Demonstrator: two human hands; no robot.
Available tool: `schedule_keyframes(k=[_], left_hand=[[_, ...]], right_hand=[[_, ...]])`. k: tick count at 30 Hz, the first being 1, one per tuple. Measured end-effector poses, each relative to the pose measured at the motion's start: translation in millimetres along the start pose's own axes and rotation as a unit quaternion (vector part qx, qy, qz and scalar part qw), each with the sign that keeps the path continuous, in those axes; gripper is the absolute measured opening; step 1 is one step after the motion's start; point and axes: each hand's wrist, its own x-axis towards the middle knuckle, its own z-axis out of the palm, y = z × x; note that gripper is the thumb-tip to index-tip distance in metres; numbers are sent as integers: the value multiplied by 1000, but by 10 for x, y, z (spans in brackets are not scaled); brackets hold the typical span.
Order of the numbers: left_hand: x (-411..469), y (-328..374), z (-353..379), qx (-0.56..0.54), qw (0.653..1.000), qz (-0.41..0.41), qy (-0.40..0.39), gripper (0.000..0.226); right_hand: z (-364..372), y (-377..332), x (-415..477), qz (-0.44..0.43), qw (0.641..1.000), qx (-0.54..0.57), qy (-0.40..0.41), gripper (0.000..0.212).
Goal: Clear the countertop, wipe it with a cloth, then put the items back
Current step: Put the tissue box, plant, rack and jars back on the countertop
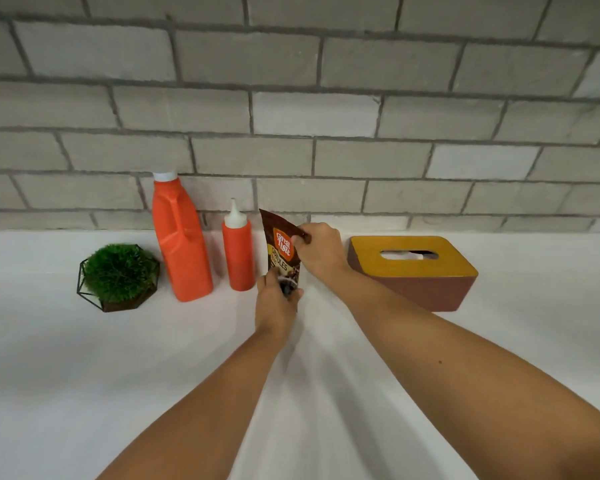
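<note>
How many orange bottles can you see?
2. The big orange bottle stands beside the plant; the small squeeze bottle stands between it and the brown pouch. None seem hidden.

Brown pouch (282,251): orange logo, lettering unclear; below it "GRANULES".

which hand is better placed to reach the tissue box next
Right, probably. The right hand pinches the top of the pouch close beside the tissue box. The left hand grips the pouch's bottom, farther from the box, and would have to cross the right arm.
</note>
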Motion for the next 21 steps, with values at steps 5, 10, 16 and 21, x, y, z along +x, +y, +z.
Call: schedule_keyframes(k=[5, 10, 16, 21], left_hand=[[135, -43, 38, -24, 1000, -10, 8, 48], [217, -92, 120, -42, 999, -9, 15, 49], [250, -93, 142, -25, 999, -16, 17, 54], [200, -29, 99, -16, 998, -27, 45, 54]], right_hand=[[62, 34, 95, 5, 1000, 7, -9, 27], [105, 69, 169, 7, 1000, 15, -9, 29], [108, 78, 191, -3, 1000, 17, -16, 30], [52, 86, 170, 12, 999, 29, -20, 46]])
